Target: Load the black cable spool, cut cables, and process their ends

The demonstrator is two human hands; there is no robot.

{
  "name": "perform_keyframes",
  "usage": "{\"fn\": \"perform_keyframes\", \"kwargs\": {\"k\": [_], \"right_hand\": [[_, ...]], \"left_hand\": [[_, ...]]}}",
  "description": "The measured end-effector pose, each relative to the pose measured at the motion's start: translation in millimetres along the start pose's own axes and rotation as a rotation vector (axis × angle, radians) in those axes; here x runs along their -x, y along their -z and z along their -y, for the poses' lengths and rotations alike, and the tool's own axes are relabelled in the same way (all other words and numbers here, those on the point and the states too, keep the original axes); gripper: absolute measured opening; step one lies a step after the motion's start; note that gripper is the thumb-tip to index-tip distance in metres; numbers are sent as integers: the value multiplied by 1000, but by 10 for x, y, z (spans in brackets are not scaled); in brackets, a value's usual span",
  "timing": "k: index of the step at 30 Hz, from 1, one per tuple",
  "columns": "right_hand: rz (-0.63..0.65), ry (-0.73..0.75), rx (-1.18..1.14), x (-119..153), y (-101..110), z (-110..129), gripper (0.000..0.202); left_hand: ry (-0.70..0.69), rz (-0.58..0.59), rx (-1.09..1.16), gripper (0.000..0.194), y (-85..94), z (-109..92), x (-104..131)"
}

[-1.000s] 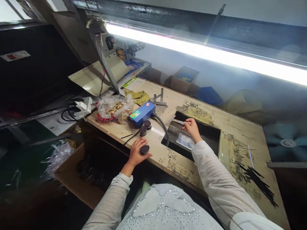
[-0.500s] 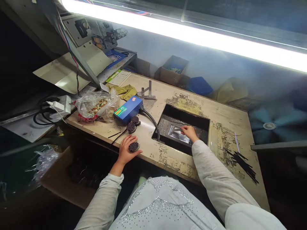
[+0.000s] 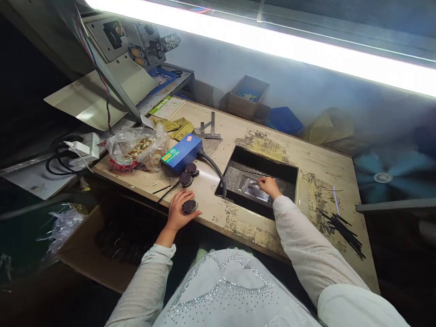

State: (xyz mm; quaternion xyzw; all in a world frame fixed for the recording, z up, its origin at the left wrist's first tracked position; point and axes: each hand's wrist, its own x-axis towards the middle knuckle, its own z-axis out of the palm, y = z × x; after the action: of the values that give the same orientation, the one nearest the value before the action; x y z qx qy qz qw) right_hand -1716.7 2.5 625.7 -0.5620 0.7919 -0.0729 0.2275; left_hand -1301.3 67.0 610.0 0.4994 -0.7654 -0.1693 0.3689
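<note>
- Bundle [image 3: 190,206], a dark, bumpy-topped round one, is at the near edge of the desk [image 3: 316,165], on the wearer's side of the blue box [image 3: 184,152] and apart from it.
- On my feed the left hand [image 3: 177,212] is curled round that bundle, fingers on one side and thumb on the other, with the dark top facing up.
- I see the right hand [image 3: 269,187] off to the right of the blue box, fingertips pinched on a thin strip [image 3: 252,178]; its far end is too small for me to make out.
- Under that hand, right of the blue box, I have a dark recess [image 3: 289,178] in the desk with a shiny plate [image 3: 261,195] inside. I can't tell whether the strip touches the plate.
- Two similar bundles [image 3: 185,179] sit close together just beside the blue box, on its near side.
- A black hose [image 3: 218,171] curves from the right end of the blue box to the rim of the recess.
- Left of the blue box I see a clear bag [image 3: 127,147] with small bits in it.
- Behind the blue box lie a yellow cloth [image 3: 179,129] and, farther back, a booklet [image 3: 168,108]; behind and to its right, a metal bracket [image 3: 213,129].
- Well right of the blue box, past the recess, black sticks [image 3: 345,236] lie in a loose heap.
</note>
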Motion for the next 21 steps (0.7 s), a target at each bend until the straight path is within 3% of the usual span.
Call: {"fn": "perform_keyframes", "kwargs": {"k": [12,21], "right_hand": [[-17,-105,255,231,329,-449,29],[-47,-123,392,307,455,-630,26]], "left_hand": [[14,20,0,57,-5,14,1],[39,28,20,56,13,-27,-6]]}}
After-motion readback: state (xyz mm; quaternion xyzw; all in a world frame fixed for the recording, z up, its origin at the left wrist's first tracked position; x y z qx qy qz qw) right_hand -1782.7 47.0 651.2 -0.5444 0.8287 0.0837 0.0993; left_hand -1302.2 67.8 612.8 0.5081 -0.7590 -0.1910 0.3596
